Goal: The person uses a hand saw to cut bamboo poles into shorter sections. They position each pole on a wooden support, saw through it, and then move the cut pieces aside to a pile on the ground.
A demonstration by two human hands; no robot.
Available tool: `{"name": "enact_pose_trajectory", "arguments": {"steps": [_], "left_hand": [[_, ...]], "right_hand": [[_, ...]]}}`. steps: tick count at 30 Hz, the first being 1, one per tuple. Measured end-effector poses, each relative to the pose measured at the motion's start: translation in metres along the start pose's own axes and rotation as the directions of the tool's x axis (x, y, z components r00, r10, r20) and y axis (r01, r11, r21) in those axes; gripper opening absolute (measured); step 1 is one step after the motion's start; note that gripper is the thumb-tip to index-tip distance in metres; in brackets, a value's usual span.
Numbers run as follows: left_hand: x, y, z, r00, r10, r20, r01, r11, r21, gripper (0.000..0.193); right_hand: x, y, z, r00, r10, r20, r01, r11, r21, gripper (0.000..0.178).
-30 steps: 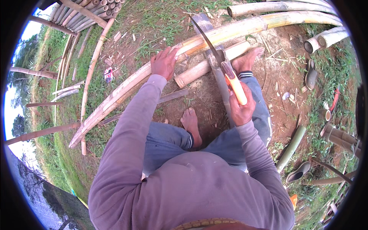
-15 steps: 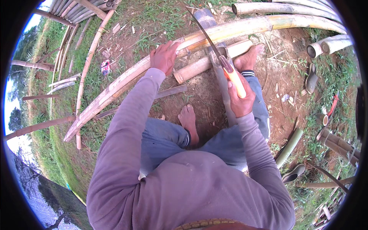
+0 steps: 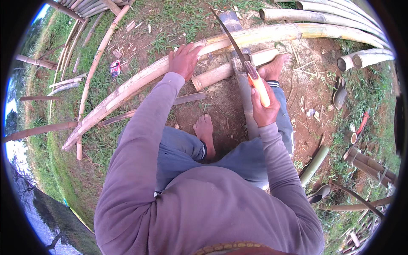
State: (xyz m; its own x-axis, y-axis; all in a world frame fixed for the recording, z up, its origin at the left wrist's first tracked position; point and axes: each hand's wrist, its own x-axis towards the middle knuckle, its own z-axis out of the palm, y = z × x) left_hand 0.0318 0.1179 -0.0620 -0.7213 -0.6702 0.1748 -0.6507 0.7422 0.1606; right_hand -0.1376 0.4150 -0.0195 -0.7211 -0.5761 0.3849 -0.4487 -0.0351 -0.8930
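Just ahead of your trunk, your two sleeved arms reach forward: the left slants up nearly straight, the right bends at an elbow held out to the side. Your right hand (image 3: 266, 108) is closed around the pale orange handle (image 3: 260, 90) of a curved saw, its thumb up along the handle's left side. Ahead and to the left of it, your left hand (image 3: 184, 61) lies palm down on a long bamboo pole (image 3: 216, 43), fingers loosely bent over the top, half open and pressing rather than wrapped around. Below and between your hands, your bare left foot (image 3: 204, 131) rests on the soil; your right foot (image 3: 273, 66) sits just beyond your right hand.

From that right hand the dark blade (image 3: 229, 35) runs forward and leftward, crossing the pole to the right of your left hand; how deep it sits cannot be told. A narrow timber support (image 3: 243, 87) stretches out beside your right hand and passes beneath the pole. Right of your left hand, a shorter bamboo piece (image 3: 213, 76) lies nearer you than the pole. Well off to the right hand's far right, more bamboo poles (image 3: 323, 17) lie together.
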Motion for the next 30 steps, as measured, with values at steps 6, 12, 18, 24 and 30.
{"name": "enact_pose_trajectory", "arguments": {"steps": [6, 12, 18, 24, 30], "left_hand": [[-0.077, 0.024, 0.003, 0.99, 0.137, 0.038, -0.141, 0.982, 0.124, 0.061], [-0.014, 0.006, -0.022, 0.987, -0.131, 0.088, 0.112, 0.975, 0.194, 0.104], [0.027, -0.011, -0.03, 0.936, -0.174, 0.305, 0.129, 0.978, 0.163, 0.09], [0.023, -0.027, -0.029, 0.96, -0.119, 0.254, 0.088, 0.987, 0.132, 0.094], [0.024, -0.022, -0.02, 0.986, -0.078, 0.149, 0.062, 0.992, 0.114, 0.086]], "right_hand": [[0.003, 0.002, 0.007, 1.0, 0.017, 0.008, -0.017, 1.0, -0.015, 0.04], [0.007, -0.016, 0.012, 0.998, 0.048, 0.05, -0.048, 0.999, -0.004, 0.045], [0.006, -0.021, 0.016, 0.989, 0.129, 0.072, -0.129, 0.992, -0.005, 0.048], [-0.088, -0.053, -0.061, 0.992, 0.039, 0.12, -0.025, 0.993, -0.115, 0.05], [0.011, -0.005, 0.023, 0.997, 0.023, 0.077, -0.019, 0.998, -0.058, 0.045]]}}
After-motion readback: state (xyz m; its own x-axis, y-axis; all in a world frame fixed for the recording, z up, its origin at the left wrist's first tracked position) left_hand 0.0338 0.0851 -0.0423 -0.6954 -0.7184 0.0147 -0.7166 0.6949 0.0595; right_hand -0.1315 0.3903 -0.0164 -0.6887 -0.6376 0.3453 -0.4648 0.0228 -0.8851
